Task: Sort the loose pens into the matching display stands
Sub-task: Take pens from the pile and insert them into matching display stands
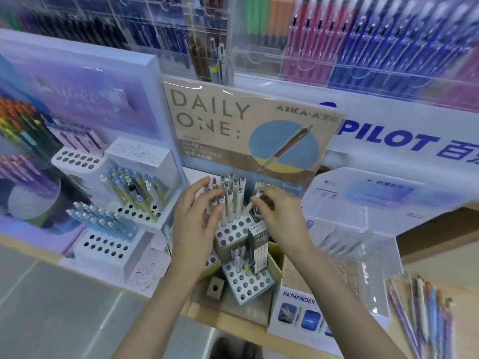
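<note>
Our left hand [197, 218], fingers spread, touches the white pens [229, 203] in the white holed stand [233, 230]. Our right hand [280, 216] pinches one loose white pen [255, 197] beside them.

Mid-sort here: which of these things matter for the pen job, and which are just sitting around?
Job:
left hand touching the white pens
right hand pinching a slanted pen
Daily One stand

Lying about:
Pathfinder box
Pilot sign
brown block
</note>
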`<state>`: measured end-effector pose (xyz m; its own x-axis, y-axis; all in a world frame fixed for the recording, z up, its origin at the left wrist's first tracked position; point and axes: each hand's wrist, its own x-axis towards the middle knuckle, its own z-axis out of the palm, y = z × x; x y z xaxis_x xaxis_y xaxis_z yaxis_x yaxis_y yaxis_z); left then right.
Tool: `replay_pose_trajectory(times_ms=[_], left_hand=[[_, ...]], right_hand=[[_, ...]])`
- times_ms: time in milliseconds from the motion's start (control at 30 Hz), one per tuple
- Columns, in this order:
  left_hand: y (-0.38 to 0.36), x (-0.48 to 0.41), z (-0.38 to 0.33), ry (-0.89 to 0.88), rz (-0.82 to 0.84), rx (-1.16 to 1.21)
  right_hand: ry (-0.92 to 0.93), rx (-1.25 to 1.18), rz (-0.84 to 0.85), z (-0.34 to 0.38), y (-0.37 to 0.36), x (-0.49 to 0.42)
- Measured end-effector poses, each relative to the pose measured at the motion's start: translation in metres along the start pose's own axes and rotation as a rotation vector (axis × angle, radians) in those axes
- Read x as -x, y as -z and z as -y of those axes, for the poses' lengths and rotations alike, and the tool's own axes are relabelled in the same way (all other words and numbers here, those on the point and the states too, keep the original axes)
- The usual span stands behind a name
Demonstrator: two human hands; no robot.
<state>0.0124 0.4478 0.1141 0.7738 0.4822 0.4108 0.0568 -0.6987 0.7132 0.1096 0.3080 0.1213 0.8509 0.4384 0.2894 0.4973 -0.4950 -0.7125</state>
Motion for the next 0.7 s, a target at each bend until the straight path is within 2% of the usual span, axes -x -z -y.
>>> replay_pose_trajectory(times_ms=[100,300,367,567,700], left_hand=[[-0.001,0.000,-0.002,0.024,-0.010,0.033],[0.001,0.003,-0.003,0.085,-0.116,0.088],[0.002,0.006,-0.002,0.129,-0.095,0.105],[0.001,0.007,-0.003,0.203,-0.060,0.185],[-0.001,0.008,-0.001,0.194,-0.059,0.206]], right_hand=[[0.046,0.055,0.028,0.005,-0.008,-0.008],[-0.025,0.087,0.085,0.010,-0.017,-0.011],[-0.058,0.050,0.103,0.011,-0.015,-0.007],[-0.037,-0.010,-0.020,0.025,-0.008,-0.002],[-0.082,-0.009,-0.005,0.026,-0.009,-0.004]])
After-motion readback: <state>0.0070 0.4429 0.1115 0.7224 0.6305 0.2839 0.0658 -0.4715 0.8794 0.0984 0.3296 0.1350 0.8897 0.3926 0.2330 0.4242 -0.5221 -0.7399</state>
